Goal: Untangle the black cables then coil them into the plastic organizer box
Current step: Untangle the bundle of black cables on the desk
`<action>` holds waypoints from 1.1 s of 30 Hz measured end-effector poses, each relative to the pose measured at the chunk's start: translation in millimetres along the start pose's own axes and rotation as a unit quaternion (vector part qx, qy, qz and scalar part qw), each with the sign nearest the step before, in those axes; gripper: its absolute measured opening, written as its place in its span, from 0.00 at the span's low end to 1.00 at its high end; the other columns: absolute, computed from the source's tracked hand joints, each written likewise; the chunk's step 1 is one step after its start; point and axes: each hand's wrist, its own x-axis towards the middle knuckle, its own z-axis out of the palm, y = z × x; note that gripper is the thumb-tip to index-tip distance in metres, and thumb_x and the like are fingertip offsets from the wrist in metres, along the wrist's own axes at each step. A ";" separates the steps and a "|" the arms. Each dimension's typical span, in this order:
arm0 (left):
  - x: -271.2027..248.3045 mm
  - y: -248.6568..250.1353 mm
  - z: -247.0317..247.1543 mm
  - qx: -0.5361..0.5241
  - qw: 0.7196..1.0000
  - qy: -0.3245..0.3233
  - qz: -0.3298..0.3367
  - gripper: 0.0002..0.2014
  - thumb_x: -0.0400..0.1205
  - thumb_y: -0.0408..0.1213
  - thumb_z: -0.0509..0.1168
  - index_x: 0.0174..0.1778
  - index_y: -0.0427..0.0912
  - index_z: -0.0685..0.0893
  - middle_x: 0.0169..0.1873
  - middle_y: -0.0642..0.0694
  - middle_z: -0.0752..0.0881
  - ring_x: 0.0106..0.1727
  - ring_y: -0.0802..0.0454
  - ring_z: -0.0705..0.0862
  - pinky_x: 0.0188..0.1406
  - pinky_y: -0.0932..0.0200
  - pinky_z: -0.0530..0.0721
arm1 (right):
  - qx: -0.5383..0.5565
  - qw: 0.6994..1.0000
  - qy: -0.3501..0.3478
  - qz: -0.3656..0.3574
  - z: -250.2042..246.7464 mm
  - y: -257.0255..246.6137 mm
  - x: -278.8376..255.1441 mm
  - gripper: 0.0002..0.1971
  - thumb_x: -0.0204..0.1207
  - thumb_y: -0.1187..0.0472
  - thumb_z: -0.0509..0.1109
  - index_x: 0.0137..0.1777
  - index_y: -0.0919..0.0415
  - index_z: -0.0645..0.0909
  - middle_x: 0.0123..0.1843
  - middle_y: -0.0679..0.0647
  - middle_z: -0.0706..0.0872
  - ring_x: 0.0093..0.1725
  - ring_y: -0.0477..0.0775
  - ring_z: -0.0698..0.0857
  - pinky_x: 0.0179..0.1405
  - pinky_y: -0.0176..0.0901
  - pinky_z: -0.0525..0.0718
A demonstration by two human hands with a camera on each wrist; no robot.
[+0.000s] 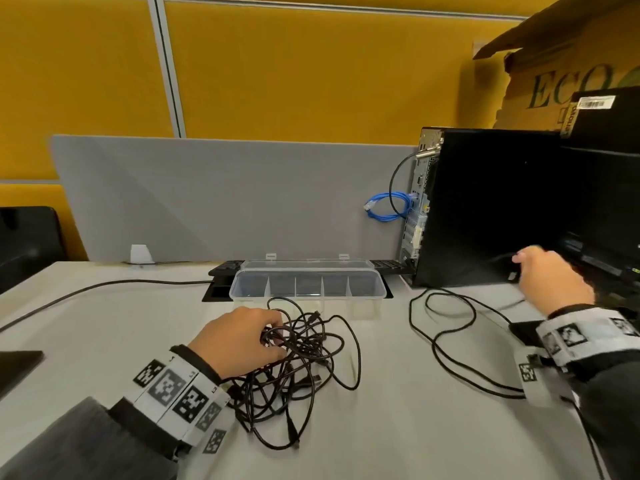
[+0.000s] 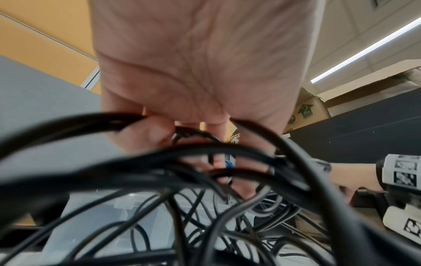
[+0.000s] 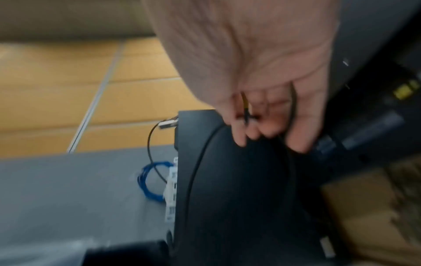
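Observation:
A tangle of thin black cables (image 1: 304, 368) lies on the white table (image 1: 398, 427) in front of me. My left hand (image 1: 273, 336) rests on the tangle's upper left, and in the left wrist view its fingers (image 2: 157, 133) curl round several strands (image 2: 205, 151). The clear plastic organizer box (image 1: 379, 289) stands open just behind, its divided compartments holding nothing. One separate black cable (image 1: 436, 344) loops over the table to the right. My right hand (image 1: 530, 268) is raised beside the black computer tower and pinches that cable (image 3: 198, 162) in its curled fingers (image 3: 241, 136).
A black computer tower (image 1: 485, 209) stands at the right with a blue network cable (image 1: 388, 207) coiled at its back. A grey divider panel (image 1: 225, 195) closes the far side. Another black lead (image 1: 86, 289) crosses the left table. A cardboard box (image 1: 554, 71) sits behind the tower.

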 end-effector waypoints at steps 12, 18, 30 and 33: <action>-12.6 -21.0 -2.2 -0.230 0.973 0.018 -0.022 0.19 0.72 0.53 0.71 0.56 0.68 0.72 0.62 0.60 0.69 0.64 0.58 0.71 0.50 0.64 0.72 | -0.182 0.809 -0.424 -0.364 61.5 -49.9 -69.7 0.21 0.86 0.61 0.49 0.77 0.52 0.67 0.74 0.53 0.72 0.72 0.53 0.71 0.74 0.46 0.67; -14.2 -30.9 3.0 -0.263 0.955 0.005 -0.138 0.24 0.72 0.58 0.69 0.62 0.61 0.71 0.68 0.48 0.72 0.62 0.53 0.71 0.59 0.56 0.71 | -0.268 0.860 -0.339 -0.271 48.0 -49.6 -53.2 0.18 0.85 0.61 0.52 0.73 0.55 0.71 0.69 0.52 0.78 0.66 0.54 0.78 0.68 0.45 0.74; -19.4 -15.7 21.5 -0.392 0.920 0.001 -0.017 0.16 0.73 0.35 0.74 0.54 0.52 0.81 0.41 0.53 0.86 0.45 0.59 0.84 0.57 0.61 0.80 | 0.344 0.769 -0.522 -0.132 60.3 -145.8 -145.8 0.24 0.79 0.45 0.62 0.75 0.45 0.66 0.66 0.47 0.76 0.61 0.50 0.80 0.47 0.51 0.88; -24.0 -5.9 17.7 -0.440 0.897 0.032 0.031 0.16 0.72 0.25 0.73 0.51 0.48 0.82 0.44 0.51 0.89 0.41 0.56 0.85 0.50 0.65 0.83 | 0.367 0.757 -0.517 -0.159 70.9 -137.2 -145.6 0.16 0.77 0.58 0.69 0.65 0.48 0.78 0.63 0.47 0.81 0.52 0.43 0.84 0.40 0.38 0.85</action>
